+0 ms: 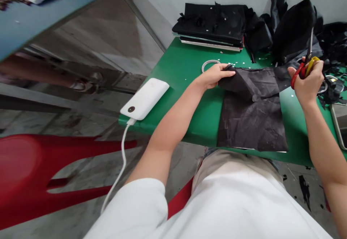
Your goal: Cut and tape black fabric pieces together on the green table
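Observation:
A piece of thin black fabric [252, 120] lies over the green table, its upper part folded and slightly lifted. My left hand [214, 75] pinches its upper left corner between thumb and fingers. In my right hand [309, 82] is a pair of scissors [303, 67] with red and yellow handles, blades pointing up and away from the fabric. That hand is close to the fabric's upper right corner; whether its fingers also touch the cloth I cannot tell. A roll of pale tape or a ring [206, 65] sits just behind my left hand, partly hidden.
On the green table [195, 123] are a white power bank [145, 98] with a cable, a stack of black fabric [211, 22], black bundles [294, 29], scraps and a phone-like device [340, 123]. A red stool [32, 174] stands left; another person's leg [35, 71] shows under the blue table [40, 18].

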Available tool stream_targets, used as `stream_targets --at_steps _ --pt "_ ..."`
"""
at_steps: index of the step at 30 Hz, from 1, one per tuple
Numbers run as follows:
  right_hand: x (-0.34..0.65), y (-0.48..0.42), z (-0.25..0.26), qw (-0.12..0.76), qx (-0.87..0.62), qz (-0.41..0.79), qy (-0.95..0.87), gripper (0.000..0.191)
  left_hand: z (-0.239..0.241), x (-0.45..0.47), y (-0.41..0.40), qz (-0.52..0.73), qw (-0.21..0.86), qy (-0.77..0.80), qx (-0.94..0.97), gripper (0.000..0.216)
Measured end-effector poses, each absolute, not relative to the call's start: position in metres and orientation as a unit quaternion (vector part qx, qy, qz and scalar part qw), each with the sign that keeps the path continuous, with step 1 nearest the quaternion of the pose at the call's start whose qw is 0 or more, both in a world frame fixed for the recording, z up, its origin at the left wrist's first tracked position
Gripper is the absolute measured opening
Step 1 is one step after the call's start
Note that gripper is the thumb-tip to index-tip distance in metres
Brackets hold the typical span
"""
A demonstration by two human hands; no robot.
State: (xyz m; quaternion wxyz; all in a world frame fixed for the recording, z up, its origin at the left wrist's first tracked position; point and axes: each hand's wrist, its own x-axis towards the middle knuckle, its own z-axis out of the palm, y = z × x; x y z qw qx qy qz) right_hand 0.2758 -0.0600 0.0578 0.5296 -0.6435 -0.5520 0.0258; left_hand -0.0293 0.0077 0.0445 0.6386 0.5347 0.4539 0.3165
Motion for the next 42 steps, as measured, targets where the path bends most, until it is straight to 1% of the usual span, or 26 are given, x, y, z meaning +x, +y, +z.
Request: stream_targets --at_steps 1,3,4,5,7,8,9,12,15,17,23,26,29,31,38,40,42 --pt "0.27 -0.064 0.063 0.521 -0.639 0.015 -0.565 0.048 0.043 -0.028 0.009 0.333 0.642 0.451 0.523 0.015" --pt "0.26 -0.073 0.071 0.515 -0.622 -0.005 -0.59 0.055 0.041 -0.027 0.011 0.351 0.651 0.448 0.503 0.013" --pt "0.255 -0.078 0.073 0.508 -0.609 0.008 -0.609 0.056 0.041 -0.027 0.012 0.357 0.655 0.446 0.494 0.012" --pt "0.25 -0.082 0.075 0.502 -0.597 0.045 -0.624 0.053 0.04 -0.027 0.013 0.364 0.659 0.443 0.486 0.011" --pt "0.24 -0.091 0.076 0.504 -0.559 0.175 -0.634 0.052 0.041 -0.027 0.014 0.383 0.661 0.435 0.476 0.011" --pt "0.234 -0.096 0.075 0.486 -0.542 0.257 -0.635 0.051 0.041 -0.027 0.014 0.392 0.66 0.431 0.474 0.012" --pt "0.228 -0.099 0.073 0.466 -0.531 0.309 -0.637 0.049 0.042 -0.027 0.014 0.399 0.658 0.428 0.475 0.013" --pt "0.208 -0.108 0.067 0.449 -0.53 0.407 -0.593 0.051 0.045 -0.027 0.013 0.404 0.656 0.425 0.476 0.015" --pt "0.192 -0.111 0.061 0.467 -0.531 0.482 -0.517 0.053 0.046 -0.023 0.009 0.393 0.675 0.419 0.463 0.012" --pt "0.187 -0.111 0.057 0.488 -0.526 0.504 -0.482 0.053 0.046 -0.017 0.003 0.396 0.694 0.409 0.441 0.011" --pt "0.187 -0.106 0.045 0.549 -0.53 0.479 -0.433 0.047 0.044 0.002 -0.012 0.413 0.736 0.37 0.39 0.012" --pt "0.188 -0.104 0.04 0.575 -0.534 0.443 -0.434 0.042 0.046 0.004 -0.017 0.413 0.76 0.343 0.367 0.013" --pt "0.189 -0.102 0.038 0.598 -0.54 0.4 -0.437 0.039 0.049 0.001 -0.023 0.41 0.786 0.318 0.336 0.008" --pt "0.189 -0.102 0.038 0.611 -0.542 0.373 -0.439 0.039 0.05 -0.002 -0.026 0.411 0.795 0.295 0.334 0.018" --pt "0.194 -0.108 0.04 0.623 -0.537 0.293 -0.487 0.033 0.035 -0.002 -0.022 0.307 0.792 0.147 0.507 0.041" --pt "0.195 -0.109 0.039 0.61 -0.534 0.289 -0.509 0.033 0.031 0.002 -0.024 0.304 0.783 0.146 0.523 0.041" --pt "0.194 -0.11 0.038 0.591 -0.537 0.287 -0.528 0.034 0.027 0.009 -0.028 0.309 0.774 0.179 0.522 0.036"
